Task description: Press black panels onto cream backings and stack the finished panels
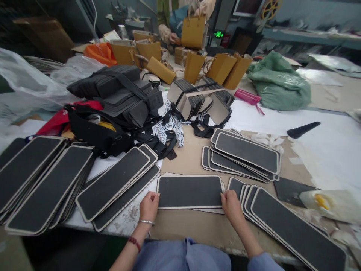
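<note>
A dark rectangular panel with rounded corners and a pale edge lies level in front of me, over another like it whose edges peek out behind and below. My left hand pinches its left short side, fingers closed. At the opposite short side my right hand grips it the same way. Just right of that hand, a fanned row of matching panels rests on the table. Another stack of panels sits behind it. To the left lie more panels, close to my left hand.
Thick panel piles stand at the far left. Strapped dark bundles and pale-edged bundles lie behind. A black-handled tool and green plastic bag are at right. Across the table, a person handles mustard bags.
</note>
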Available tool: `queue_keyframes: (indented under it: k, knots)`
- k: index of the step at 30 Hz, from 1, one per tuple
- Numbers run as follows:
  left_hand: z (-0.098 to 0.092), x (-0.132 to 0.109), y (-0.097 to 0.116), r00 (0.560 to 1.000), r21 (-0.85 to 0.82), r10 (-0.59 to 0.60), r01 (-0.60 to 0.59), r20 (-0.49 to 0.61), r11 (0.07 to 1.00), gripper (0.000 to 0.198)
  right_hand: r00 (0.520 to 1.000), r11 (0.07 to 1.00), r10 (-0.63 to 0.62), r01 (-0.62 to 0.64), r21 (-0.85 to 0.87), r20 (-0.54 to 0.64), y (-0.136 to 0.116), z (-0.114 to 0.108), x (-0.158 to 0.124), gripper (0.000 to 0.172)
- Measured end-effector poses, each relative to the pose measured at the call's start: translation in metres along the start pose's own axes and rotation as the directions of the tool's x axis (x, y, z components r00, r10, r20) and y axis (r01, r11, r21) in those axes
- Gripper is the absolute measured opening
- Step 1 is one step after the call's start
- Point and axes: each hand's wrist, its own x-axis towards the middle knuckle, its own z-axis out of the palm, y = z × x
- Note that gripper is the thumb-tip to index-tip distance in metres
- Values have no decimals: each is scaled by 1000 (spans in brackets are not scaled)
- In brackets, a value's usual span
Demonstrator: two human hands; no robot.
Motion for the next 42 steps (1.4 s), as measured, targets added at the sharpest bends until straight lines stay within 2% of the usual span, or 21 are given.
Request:
queue_keyframes:
  k: [10,22,31,37,39,40,41,42]
  knots:
    - [0,-1,3,1000,44,-12,12,-4,999,19,999,1000,19,-19,-13,46,-1,-1,1,17]
    - [5,-4,0,998,112,65,-62,-20,992,19,994,997,40,-33,-66,103,-5,-4,4,16]
    - [10,-4,-1,996,181,82,-74,-40,981,18,982,981,57,-22,-194,179,-7,-6,5,17]
    - [2,-7,-5,992,259,126,-118,-15,959,17,984,977,72,-36,-209,164,-12,-9,4,16]
    - [3,-11,0,971,351,234,-200,-57,915,21,985,976,85,-51,-213,152,-13,-8,3,16]
    - [7,-14,4,937,411,342,-284,-71,866,25,985,976,87,-55,-211,146,-13,-7,3,16]
    - [13,-17,10,880,473,471,-392,-55,789,29,987,977,84,-55,-206,137,-13,-6,3,16]
    - [20,-19,17,802,523,597,-509,-1,684,32,989,978,77,-50,-200,129,-12,-5,2,16]
